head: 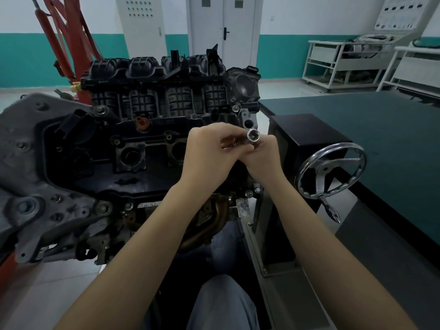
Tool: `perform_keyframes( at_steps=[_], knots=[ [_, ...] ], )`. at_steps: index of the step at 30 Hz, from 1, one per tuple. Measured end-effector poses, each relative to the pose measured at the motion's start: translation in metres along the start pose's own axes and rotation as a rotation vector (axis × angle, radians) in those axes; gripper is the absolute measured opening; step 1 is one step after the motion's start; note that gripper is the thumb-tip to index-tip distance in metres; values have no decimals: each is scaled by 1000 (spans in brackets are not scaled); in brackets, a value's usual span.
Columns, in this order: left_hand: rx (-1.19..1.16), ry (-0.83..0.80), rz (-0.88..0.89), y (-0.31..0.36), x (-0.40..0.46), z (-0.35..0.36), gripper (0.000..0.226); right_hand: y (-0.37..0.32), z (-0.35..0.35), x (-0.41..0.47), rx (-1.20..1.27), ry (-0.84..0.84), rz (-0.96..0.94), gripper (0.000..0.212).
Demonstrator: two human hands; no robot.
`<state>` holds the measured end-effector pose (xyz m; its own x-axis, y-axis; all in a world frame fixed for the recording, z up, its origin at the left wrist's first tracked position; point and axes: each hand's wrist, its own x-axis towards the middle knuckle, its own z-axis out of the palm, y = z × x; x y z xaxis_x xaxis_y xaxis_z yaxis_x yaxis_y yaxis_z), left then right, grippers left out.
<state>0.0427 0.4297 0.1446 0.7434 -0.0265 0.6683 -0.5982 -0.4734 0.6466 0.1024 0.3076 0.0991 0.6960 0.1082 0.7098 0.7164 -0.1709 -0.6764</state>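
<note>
Both hands meet over the right end of the engine [95, 151], touching each other. The left hand [209, 151] is curled round the tool's shaft, which is mostly hidden in the fist. The right hand [263, 153] pinches the chrome socket [252, 134] just below its open mouth, which tilts up toward the person. Black intake manifold [154, 67] at 12 o'clock of the hands. Chrome handwheel [326, 169] near at 4 o'clock. Green-topped bench [381, 129] at 2. Red hoist [69, 44] well apart at 11.

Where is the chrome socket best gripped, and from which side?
Around its barrel, behind the open mouth, coming from below: the socket points its mouth up toward the camera, so that end should stay clear. The left hand and right hand hold it so.
</note>
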Motion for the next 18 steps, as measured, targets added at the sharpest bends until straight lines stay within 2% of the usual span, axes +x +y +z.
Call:
perform_keyframes(
  at_steps=[2, 5, 12, 18],
  knots=[
    [23, 7, 47, -3, -1, 2, 23, -2, -1, 0, -11, -6, 3, 32],
    [76, 2, 127, -5, -2, 5, 24, -9, -4, 0, -23, -42, 43, 46],
    [122, 0, 261, -10, -2, 9, 20, -15, -7, 1, -81, -103, 173, 52],
    [120, 43, 366, 6, -3, 7, 20, -39, -17, -5, -149, -45, 108, 33]
  ],
)
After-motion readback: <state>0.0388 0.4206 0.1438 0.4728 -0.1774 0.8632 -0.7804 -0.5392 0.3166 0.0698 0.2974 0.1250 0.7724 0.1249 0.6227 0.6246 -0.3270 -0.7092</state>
